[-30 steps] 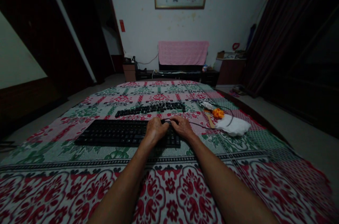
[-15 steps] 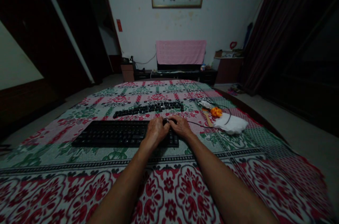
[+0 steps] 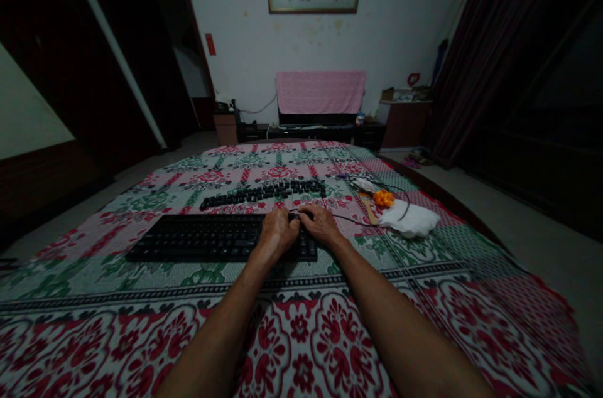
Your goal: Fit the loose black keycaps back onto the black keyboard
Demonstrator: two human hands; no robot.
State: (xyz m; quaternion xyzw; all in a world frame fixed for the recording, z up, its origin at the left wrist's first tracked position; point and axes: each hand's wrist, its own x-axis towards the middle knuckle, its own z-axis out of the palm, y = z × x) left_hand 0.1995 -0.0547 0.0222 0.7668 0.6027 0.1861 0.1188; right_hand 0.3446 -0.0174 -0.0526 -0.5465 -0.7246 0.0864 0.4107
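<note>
A black keyboard (image 3: pixel 198 238) lies flat on the patterned cloth. My left hand (image 3: pixel 279 231) rests over its right part, fingers curled near the far edge and thumb pointing right. Close beside it, my right hand (image 3: pixel 320 222) is bent over the far right corner, its fingers closed. The thumbs and fingertips almost meet around a small dark spot; what they pinch there is too small and dim to make out. Behind the keyboard, loose black keycaps (image 3: pixel 264 193) lie in slanting rows. A dark cable (image 3: pixel 351 220) runs rightward from beside my right hand.
To the right lie a white bag or cloth (image 3: pixel 409 220), an orange bumpy object (image 3: pixel 384 198), a wooden-handled brush-like tool (image 3: pixel 369 209) and a small white crumpled piece (image 3: pixel 364 184). The flowered cloth (image 3: pixel 301 329) covers the table. Farther back, a pink cloth (image 3: pixel 321 91) hangs over a screen.
The view has shifted very slightly. Both hands stay at the same place on the keyboard, with only tiny movement of the thumbs and fingers.
</note>
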